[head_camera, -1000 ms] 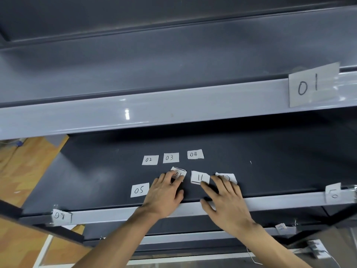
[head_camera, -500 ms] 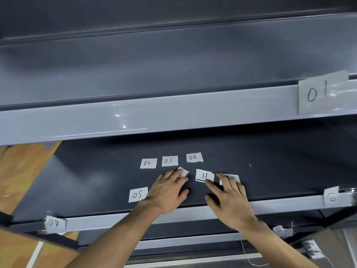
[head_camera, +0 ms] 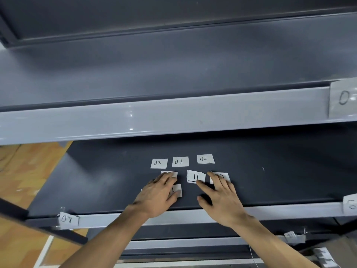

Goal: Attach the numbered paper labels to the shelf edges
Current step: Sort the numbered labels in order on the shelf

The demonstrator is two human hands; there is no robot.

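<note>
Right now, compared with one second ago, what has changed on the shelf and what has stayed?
The left hand shifted left; the 05 label no longer shows. A loose label now lies by its thumb, nearer the person, where none showed before. Unchanged: the right hand, fingers on label 11 and the label beside it; labels 02, 03, 04 in their row.

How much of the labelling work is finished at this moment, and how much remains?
Done: a label on the upper shelf edge and label 08 are attached. In hand: the left hand and right hand rest flat on loose labels on the dark shelf. Left: 02, 03, 04 and 11 lie loose, not yet attached.
</note>
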